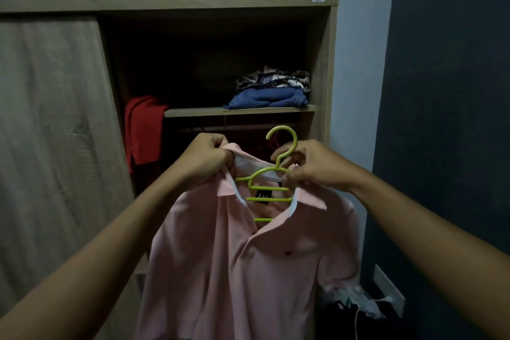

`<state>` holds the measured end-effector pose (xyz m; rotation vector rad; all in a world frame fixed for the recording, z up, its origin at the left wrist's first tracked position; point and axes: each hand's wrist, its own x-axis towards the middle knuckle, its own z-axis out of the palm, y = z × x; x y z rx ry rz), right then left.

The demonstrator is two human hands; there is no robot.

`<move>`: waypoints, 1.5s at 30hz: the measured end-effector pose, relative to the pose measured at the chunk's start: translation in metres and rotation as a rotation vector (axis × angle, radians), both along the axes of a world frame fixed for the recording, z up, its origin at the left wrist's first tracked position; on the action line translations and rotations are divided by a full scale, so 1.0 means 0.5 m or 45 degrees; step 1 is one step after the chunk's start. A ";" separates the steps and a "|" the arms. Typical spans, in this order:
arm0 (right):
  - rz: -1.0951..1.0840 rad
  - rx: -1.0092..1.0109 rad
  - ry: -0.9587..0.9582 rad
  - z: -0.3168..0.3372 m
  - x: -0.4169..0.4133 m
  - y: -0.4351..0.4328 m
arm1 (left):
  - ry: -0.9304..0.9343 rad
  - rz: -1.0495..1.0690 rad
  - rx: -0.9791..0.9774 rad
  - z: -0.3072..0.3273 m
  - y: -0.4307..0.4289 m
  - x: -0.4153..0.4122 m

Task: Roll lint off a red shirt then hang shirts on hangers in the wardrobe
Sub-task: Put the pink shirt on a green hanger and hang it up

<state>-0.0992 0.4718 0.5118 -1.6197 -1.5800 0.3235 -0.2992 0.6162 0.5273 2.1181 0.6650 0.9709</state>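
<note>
A pink polo shirt hangs in front of me with a lime green hanger inside its collar, the hook pointing up. My left hand grips the left side of the collar. My right hand pinches the hanger's neck together with the right side of the collar. A red shirt hangs inside the open wooden wardrobe, at the left of the opening. The hanging rail runs just below the shelf, behind the hook.
Folded blue and patterned clothes lie on the wardrobe shelf. The sliding door covers the left half. A dark wall stands to the right, with a socket and white cable low down.
</note>
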 end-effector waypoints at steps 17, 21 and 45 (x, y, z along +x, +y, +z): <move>-0.058 0.322 0.265 0.068 -0.042 0.035 | -0.170 0.137 0.249 -0.008 -0.020 -0.005; -0.079 0.414 0.121 0.088 -0.023 0.042 | -0.001 0.119 0.204 -0.011 -0.007 -0.022; -0.095 0.452 0.022 0.099 -0.023 0.057 | 0.402 0.319 0.853 -0.036 -0.027 0.002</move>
